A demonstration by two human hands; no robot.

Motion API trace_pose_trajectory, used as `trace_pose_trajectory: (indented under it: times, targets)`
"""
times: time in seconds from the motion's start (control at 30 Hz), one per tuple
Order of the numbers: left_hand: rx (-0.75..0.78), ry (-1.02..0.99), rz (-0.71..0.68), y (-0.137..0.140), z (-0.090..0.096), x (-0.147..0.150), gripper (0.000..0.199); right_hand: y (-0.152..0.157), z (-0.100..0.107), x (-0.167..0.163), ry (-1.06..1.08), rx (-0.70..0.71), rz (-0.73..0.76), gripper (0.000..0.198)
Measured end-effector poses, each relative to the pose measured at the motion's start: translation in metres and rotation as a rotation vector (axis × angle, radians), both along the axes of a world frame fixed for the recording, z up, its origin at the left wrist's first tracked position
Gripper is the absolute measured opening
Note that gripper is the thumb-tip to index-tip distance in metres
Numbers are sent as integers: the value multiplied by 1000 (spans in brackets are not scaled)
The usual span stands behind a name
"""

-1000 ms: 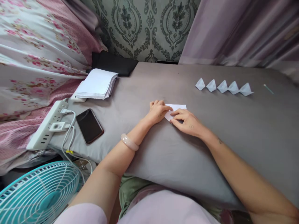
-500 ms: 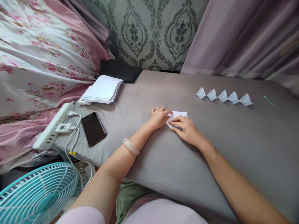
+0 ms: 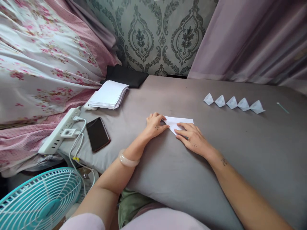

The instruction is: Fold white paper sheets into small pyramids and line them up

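A folded piece of white paper lies on the grey cloth in front of me, a pointed flap of it reaching towards me. My left hand pinches its left corner between thumb and forefinger, the other fingers curled. On the lower right part of the paper, my right hand presses with its fingertips, the thumb by the near edge, holding it in place. Several folded white paper shapes with pointed tops stand in a row to the far right.
A stack of white paper lies at the back left, near a black folded item. Closer are a phone, a white power strip with cables and a turquoise fan. A thin greenish stick lies at far right.
My left hand has moved left, away from my right hand, pulling the paper's left corner outward. More of the paper now shows between the hands. The view has shifted slightly.
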State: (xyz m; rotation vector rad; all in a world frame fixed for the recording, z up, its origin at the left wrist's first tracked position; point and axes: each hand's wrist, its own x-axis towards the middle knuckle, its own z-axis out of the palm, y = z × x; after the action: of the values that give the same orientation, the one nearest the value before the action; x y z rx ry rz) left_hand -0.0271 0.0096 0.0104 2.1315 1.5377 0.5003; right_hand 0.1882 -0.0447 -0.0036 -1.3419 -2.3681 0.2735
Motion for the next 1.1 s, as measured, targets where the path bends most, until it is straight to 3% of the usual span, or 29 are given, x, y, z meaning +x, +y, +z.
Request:
trace_pose_trajectory:
  times: [0.4,0.67,0.8,0.87,0.93,1.03,1.1]
  targets:
    - [-100,-18,115,14,-2,6,15,3,-6,0,-34,10,-28,27]
    - [17,11,95,15,-16,4,12,2,-4,0,-44,-7,-39,28]
    - [54,-49,202,20,-20,-6,16,2,-3,0,-34,-21,-35,28]
    - [145,-116,243,19,-19,-6,13,2,-4,0,-30,-15,-41,28]
    - [279,-232,159,14,-18,0,13,2,-5,0,-26,2,-56,28]
    - [293,-296,-325,7,-23,14,17,2,-7,-1,-7,19,-45,26]
    - [271,-220,-477,6,-31,22,20,2,-7,-3,2,6,-41,26]
